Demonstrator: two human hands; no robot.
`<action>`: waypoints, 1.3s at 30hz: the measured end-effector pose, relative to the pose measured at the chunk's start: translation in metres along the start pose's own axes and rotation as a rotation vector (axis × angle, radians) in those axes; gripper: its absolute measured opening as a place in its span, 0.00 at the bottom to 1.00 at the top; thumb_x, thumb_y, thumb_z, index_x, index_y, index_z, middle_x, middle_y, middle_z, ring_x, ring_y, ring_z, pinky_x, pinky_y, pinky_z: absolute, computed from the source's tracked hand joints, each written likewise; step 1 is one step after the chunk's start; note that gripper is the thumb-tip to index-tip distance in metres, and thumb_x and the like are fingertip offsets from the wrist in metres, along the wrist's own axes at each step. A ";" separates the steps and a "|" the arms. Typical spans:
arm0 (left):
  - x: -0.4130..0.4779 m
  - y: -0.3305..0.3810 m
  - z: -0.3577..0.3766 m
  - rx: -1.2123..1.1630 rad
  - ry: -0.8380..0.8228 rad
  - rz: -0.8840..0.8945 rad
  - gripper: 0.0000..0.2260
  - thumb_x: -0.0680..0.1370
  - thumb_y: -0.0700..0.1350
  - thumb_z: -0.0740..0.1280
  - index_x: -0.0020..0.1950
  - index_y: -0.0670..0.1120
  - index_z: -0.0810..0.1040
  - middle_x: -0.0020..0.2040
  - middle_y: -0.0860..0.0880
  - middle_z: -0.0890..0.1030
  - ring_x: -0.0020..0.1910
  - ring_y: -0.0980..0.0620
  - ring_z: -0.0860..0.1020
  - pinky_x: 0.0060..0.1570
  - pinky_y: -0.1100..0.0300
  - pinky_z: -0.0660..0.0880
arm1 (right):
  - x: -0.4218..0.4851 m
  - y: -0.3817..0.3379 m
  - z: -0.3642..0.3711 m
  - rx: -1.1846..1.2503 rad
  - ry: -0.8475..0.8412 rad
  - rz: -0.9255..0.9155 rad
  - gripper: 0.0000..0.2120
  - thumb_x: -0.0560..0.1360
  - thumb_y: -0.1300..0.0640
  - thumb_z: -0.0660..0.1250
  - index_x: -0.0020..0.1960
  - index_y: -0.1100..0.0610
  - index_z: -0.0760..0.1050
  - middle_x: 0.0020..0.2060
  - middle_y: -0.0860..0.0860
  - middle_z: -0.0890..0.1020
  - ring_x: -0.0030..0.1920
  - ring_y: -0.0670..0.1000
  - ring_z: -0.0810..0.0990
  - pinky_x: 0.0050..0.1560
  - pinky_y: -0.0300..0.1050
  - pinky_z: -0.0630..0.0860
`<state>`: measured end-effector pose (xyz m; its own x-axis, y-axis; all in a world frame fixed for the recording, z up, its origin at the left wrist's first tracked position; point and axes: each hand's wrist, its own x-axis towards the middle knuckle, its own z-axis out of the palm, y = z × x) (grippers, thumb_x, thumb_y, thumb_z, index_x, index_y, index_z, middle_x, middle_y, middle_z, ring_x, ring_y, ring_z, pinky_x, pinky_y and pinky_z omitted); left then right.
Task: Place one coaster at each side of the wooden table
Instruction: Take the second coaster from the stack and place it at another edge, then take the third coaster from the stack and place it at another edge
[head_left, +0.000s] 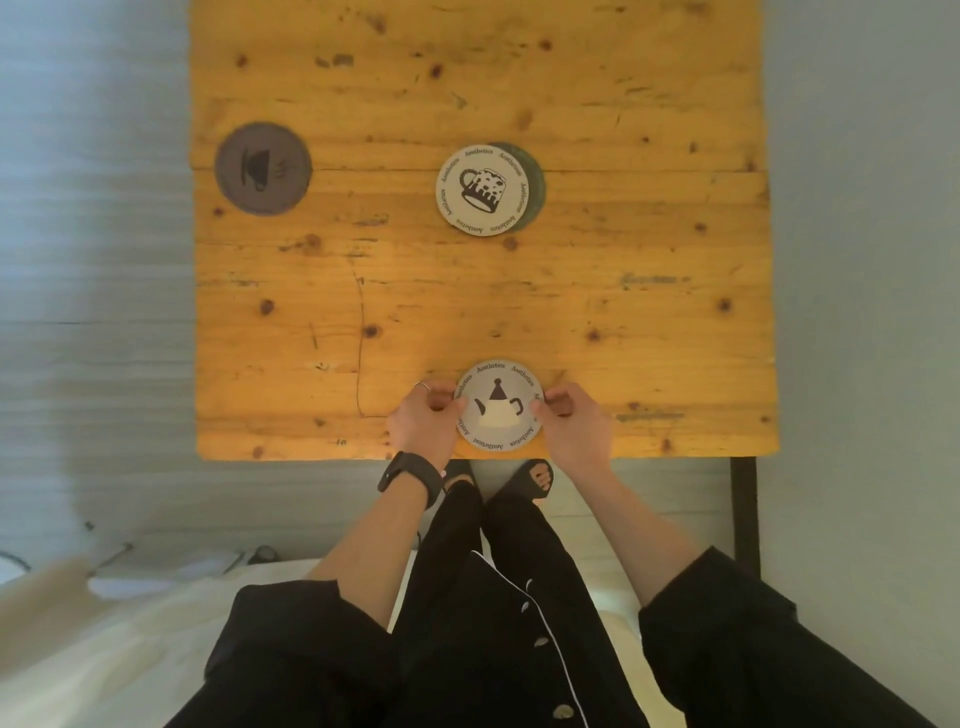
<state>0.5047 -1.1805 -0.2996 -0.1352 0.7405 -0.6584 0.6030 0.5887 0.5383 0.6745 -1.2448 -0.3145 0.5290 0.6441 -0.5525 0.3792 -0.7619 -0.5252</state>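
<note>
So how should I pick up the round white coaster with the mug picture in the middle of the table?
Pinch the mug coaster by its rim on the left side. It lies flat on a darker coaster that peeks out on the right, so the left rim probably overhangs the wooden table a little. Coming from the left, your fingers could likely slip under just the top one and lift it alone.

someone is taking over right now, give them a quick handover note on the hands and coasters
Left hand and right hand pinch the teapot coaster, flat at the near edge of the wooden table.
Grey cup coaster lies at the left edge.
Mug coaster sits mid-table on top of a dark coaster.
Done: left side, near side almost.
Left: let go, then move those two to the far and right sides.
</note>
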 end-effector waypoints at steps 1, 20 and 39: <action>0.000 -0.001 -0.001 -0.006 0.004 0.010 0.06 0.74 0.50 0.72 0.50 0.54 0.80 0.42 0.58 0.81 0.37 0.64 0.76 0.23 0.74 0.67 | 0.000 0.000 0.001 0.011 0.004 -0.004 0.04 0.76 0.51 0.72 0.48 0.48 0.77 0.36 0.38 0.79 0.36 0.36 0.76 0.32 0.28 0.67; 0.011 -0.002 -0.002 0.337 -0.063 0.364 0.13 0.80 0.49 0.65 0.63 0.50 0.76 0.56 0.48 0.76 0.50 0.51 0.76 0.44 0.56 0.74 | -0.006 0.001 0.008 -0.037 0.090 -0.119 0.07 0.78 0.54 0.70 0.54 0.54 0.75 0.42 0.50 0.81 0.40 0.53 0.80 0.40 0.48 0.78; 0.085 0.031 -0.026 0.825 -0.025 0.916 0.14 0.79 0.51 0.60 0.58 0.48 0.80 0.60 0.49 0.76 0.59 0.46 0.74 0.54 0.52 0.72 | 0.080 -0.074 -0.037 -0.594 -0.392 -0.352 0.10 0.80 0.46 0.60 0.51 0.50 0.76 0.48 0.49 0.77 0.46 0.53 0.78 0.46 0.51 0.79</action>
<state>0.4912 -1.0911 -0.3249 0.6086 0.7601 -0.2278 0.7841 -0.5322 0.3192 0.7168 -1.1395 -0.2965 0.0388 0.7467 -0.6640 0.8747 -0.3467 -0.3388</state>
